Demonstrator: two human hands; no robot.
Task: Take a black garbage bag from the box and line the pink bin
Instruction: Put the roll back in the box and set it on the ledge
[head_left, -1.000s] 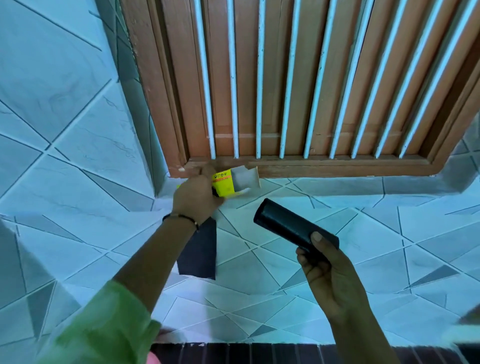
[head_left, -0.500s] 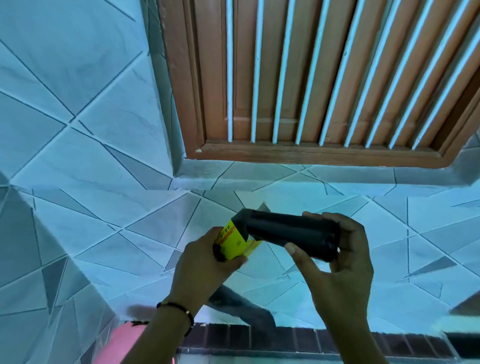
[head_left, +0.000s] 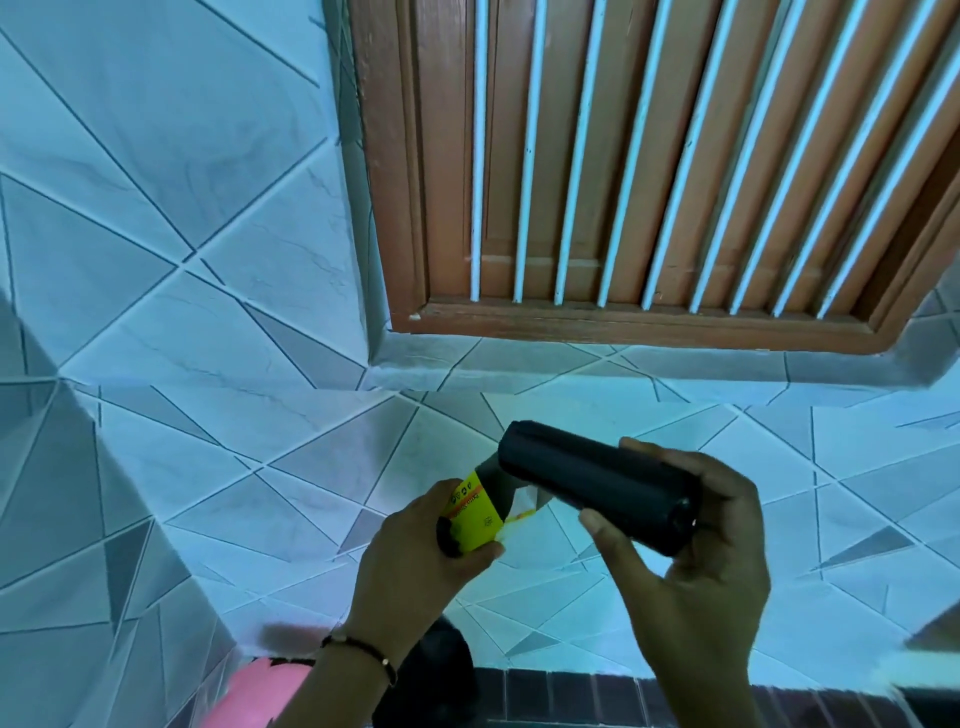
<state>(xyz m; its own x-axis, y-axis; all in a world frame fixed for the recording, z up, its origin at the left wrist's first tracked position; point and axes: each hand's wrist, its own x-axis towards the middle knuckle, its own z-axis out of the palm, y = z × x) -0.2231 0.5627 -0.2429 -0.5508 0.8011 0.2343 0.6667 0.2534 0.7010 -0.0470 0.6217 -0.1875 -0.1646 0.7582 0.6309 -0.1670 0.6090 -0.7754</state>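
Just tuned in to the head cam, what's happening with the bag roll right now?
A person stands at a tiled wall below a slatted wooden window. The right hand grips a black roll of garbage bags, and the left hand holds the small yellow box against the roll's near end. A dark piece of plastic hangs below the left wrist. Only a corner of the pink bin shows at the bottom edge, and no liner is visible on it.

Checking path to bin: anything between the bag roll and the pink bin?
Yes. The left hand and its forearm lie between the roll, held by the right hand, and the bin, which shows only at the bottom edge.
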